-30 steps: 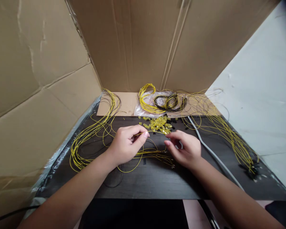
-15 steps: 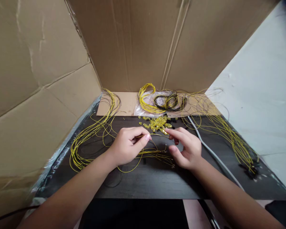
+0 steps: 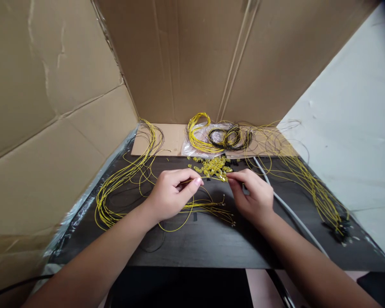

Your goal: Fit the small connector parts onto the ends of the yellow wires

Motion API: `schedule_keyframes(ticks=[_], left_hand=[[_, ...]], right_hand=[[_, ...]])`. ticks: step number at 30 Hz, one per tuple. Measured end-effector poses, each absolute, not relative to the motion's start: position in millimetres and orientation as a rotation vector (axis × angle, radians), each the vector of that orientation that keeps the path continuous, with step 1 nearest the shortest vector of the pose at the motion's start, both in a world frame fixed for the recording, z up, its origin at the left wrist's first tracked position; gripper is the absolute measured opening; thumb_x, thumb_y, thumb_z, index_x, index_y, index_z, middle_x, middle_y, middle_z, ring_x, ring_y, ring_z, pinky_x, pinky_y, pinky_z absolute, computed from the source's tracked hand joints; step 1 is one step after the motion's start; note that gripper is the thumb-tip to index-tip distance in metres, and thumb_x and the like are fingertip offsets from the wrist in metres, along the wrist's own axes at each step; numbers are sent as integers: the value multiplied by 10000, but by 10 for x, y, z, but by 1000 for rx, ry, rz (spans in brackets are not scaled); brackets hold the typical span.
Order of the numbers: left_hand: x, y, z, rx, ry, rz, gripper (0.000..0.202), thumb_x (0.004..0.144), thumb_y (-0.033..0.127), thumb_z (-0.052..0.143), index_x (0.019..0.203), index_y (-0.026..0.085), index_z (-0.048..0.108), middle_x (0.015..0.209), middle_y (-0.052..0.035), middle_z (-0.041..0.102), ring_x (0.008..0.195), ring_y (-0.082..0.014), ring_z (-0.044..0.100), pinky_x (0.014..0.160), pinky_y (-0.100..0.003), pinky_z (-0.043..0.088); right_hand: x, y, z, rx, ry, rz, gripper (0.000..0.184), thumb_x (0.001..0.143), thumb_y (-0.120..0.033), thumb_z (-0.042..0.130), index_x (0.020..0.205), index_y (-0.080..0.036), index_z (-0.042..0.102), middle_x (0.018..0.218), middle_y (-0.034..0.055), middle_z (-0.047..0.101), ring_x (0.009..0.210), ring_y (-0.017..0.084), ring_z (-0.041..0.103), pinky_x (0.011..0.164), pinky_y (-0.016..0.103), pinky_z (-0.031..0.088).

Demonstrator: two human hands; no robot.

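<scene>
My left hand (image 3: pixel 173 192) pinches a thin yellow wire (image 3: pixel 211 177) between thumb and index finger. The wire stretches rightward to my right hand (image 3: pixel 252 194), whose thumb and fingertip are closed at its far end. Any small part inside that right pinch is hidden. Just beyond the fingertips lies a heap of small translucent yellow caps (image 3: pixel 213 166). Below the hands, a bundle of wires with small metal ends (image 3: pixel 218 209) rests on the dark tabletop (image 3: pixel 192 248). It belongs to a looped yellow wire bundle (image 3: pixel 104 205) on the left.
Coiled yellow wire (image 3: pixel 194 139) and black wire (image 3: pixel 234 137) lie on a plastic bag at the back. Another wire bundle (image 3: pixel 321 192) with black ends is at right, beside a grey cable (image 3: pixel 295 216). Cardboard walls (image 3: pixel 186 60) stand behind and left.
My right hand's fingers have closed from a spread pose into a pinch at the wire's end. The left hand keeps its pinch in nearly the same place.
</scene>
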State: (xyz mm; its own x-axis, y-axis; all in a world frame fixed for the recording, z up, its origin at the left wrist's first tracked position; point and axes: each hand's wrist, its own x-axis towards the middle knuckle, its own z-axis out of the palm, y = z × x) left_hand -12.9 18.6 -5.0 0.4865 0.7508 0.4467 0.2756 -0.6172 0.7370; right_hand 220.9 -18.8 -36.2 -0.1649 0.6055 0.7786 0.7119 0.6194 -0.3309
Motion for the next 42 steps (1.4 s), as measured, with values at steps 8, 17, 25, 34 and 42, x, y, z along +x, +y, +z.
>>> schedule_keyframes(ticks=[8,17,25,34,42], left_hand=[[-142,196,-72,2183,886,1073,186,927,258,583,832,153,705,752,-20,712,637,-97,609,574,-230,435],[-129,202,-70,2243,988,1101,147,908,221,600,808,171,697,633,41,614,512,-52,441,519,-218,349],[-138,203,-92,2235,1001,1089,139,913,234,606,839,181,711,693,33,646,549,-61,484,536,-228,374],[-124,238,-56,2163,955,1278,145,920,214,610,937,188,752,971,-52,721,921,-152,667,859,-328,540],[-110,201,-77,2377,824,1259,145,909,201,619,973,204,748,979,-51,730,921,-165,662,869,-352,540]], right_hand=[[2213,-188,-338,-1037,-1872,-20,153,893,-86,598,1003,-185,637,836,35,665,741,126,617,677,261,490],[2227,-256,-308,-966,-1931,147,262,836,-137,614,1097,-159,616,810,30,616,677,129,574,652,291,479],[2201,-197,-342,-1036,-1908,-1,150,858,-67,591,958,-175,615,761,17,617,653,108,564,619,251,449],[2195,-215,-389,-978,-2053,17,161,860,-87,612,988,-183,624,749,14,608,626,108,527,575,252,423],[2170,-212,-407,-978,-2063,-8,163,867,-99,621,1000,-189,648,750,11,618,610,97,521,564,242,416]])
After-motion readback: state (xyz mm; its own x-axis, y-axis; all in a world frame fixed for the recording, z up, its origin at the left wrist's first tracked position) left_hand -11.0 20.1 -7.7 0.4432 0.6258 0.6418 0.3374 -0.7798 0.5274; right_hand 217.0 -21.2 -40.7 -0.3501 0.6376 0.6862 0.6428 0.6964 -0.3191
